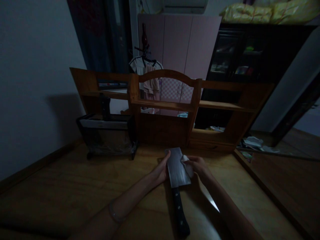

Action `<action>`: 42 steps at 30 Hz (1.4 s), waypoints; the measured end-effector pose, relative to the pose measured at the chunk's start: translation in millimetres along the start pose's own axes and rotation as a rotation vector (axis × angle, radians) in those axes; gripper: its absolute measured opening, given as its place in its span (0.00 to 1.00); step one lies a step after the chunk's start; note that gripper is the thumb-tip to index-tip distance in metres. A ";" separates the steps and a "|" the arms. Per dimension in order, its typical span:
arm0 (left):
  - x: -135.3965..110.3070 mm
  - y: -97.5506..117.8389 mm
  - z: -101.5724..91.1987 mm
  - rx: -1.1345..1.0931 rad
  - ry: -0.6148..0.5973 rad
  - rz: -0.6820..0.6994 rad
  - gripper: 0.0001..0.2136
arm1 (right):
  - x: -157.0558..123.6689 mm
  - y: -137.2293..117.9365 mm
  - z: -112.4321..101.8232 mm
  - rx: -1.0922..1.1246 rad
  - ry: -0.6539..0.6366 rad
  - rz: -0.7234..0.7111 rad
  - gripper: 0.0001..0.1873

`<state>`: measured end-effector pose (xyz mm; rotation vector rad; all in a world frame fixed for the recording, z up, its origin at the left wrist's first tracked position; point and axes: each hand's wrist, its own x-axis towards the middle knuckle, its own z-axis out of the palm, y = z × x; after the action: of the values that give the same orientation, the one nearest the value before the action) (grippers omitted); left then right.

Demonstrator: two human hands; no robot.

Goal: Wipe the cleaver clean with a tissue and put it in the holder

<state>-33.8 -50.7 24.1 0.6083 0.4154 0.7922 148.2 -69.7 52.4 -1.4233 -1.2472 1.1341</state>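
Note:
A cleaver (177, 170) with a wide metal blade and a black riveted handle (180, 211) is held over the wooden desk, its handle pointing toward me. My left hand (163, 170) grips the blade from its left edge, thumb lying on the flat face. At the blade's right edge, my right hand (198, 165) pinches a small white cloth or tissue (185, 159) against the metal. Partly hidden by my right forearm, a bright pointed shape (213, 202) shows on the desk; I cannot tell whether it is another blade or a reflection.
A black-framed knife holder (107, 133) with one black handle (105, 107) sticking up stands at the desk's left. Along the back runs a wooden shelf unit (165, 106). Beyond the desk's right edge is a lower wooden surface (282, 186) with white items (253, 142) near it.

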 end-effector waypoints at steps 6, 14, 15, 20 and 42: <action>0.3 -1.6 -2.3 0.030 -0.006 -0.011 0.30 | 21.5 25.9 -2.8 -0.071 0.027 0.000 0.15; -6.4 3.9 7.1 0.047 -0.034 -0.047 0.31 | 22.2 40.2 8.0 0.183 0.048 0.082 0.17; -6.1 3.7 6.8 0.042 -0.044 -0.045 0.31 | 21.6 39.6 9.2 0.237 0.027 0.094 0.18; -3.5 0.6 0.9 0.042 -0.112 -0.021 0.31 | 19.9 34.9 10.7 0.388 -0.089 0.125 0.17; -9.9 3.7 8.1 0.087 -0.077 -0.006 0.28 | 3.3 11.6 10.5 0.297 -0.105 -0.146 0.18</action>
<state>-37.5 -59.0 33.9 0.7167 0.3821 0.7456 140.0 -66.8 39.0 -1.0476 -1.1774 1.2471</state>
